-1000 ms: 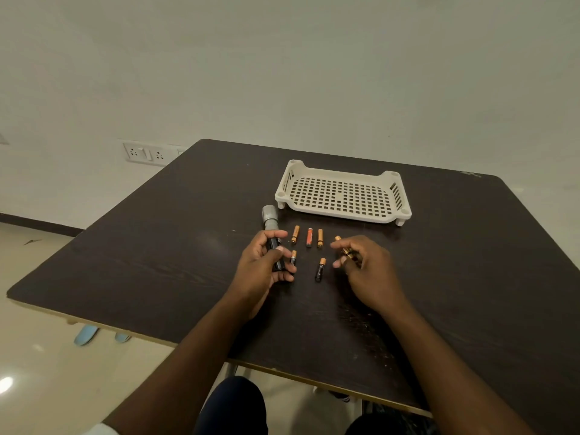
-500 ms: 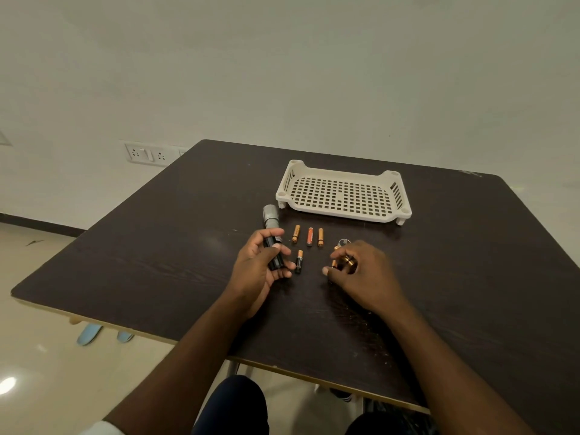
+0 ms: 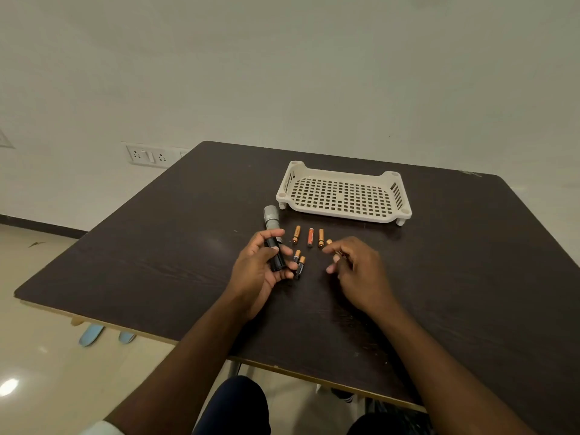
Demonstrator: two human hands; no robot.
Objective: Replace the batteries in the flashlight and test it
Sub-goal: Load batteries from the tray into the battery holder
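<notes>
Since the frame a second ago, a second dark battery has come to lie beside the first, so you now have a pair of dark batteries (image 3: 298, 265) side by side just right of your left hand (image 3: 260, 271). That hand's fingers are wrapped around the flashlight (image 3: 273, 238), its grey head pointing away from you over the table (image 3: 157, 246). Your right hand (image 3: 354, 268) hovers with fingers loosely curled; something small and orange shows at the fingertips, but you cannot tell whether it is pinched or merely lying behind them.

Mixing is the main risk, I judge: the three orange batteries (image 3: 310, 237) lie in a row close to the dark pair, and nothing marks which set is fresh. A round cell could also roll if your knuckles brush it. Polarity cannot be read at this size.

Farther back sits the white perforated tray (image 3: 345, 215), well apart and not obstructing you.
</notes>
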